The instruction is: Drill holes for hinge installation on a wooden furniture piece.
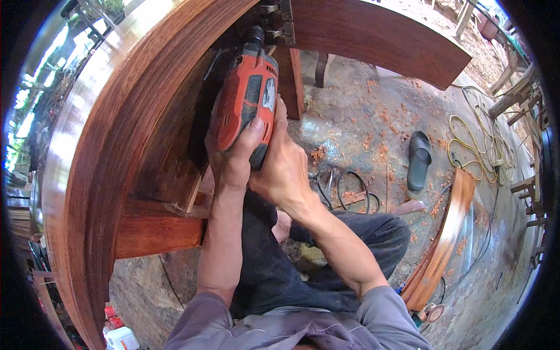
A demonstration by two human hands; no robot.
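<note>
Both hands wrapped around a red and black power drill [245,105]. Left hand [233,160] closed on the lower body, thumb up along the side. Right hand [283,166] clasped round the grip from the other side. Drill points up and away from the hands, nose at a metal bracket [279,23] fixed under the curved wooden tabletop [105,128]. Bit itself hidden; cannot tell if it is seated in a screw.

Risks, as judged: the drill is worked overhead at an awkward angle, so the bit could slip off the screw head and scar the polished wood or strip the screw. Person is crouched under the top, so a slip would bring the tool back toward the hands. Black cable [344,189] loops on the floor just beyond the right hand, near the knees, and could snag a foot.

Packages: a white plastic jug [122,338] with a red-capped container just above it stands far below the left elbow. Pale label patch on the drill's side, unreadable. No signs seen.

Black sandal [419,158] and yellow cord [484,146] lie well to the right of the hands.
</note>
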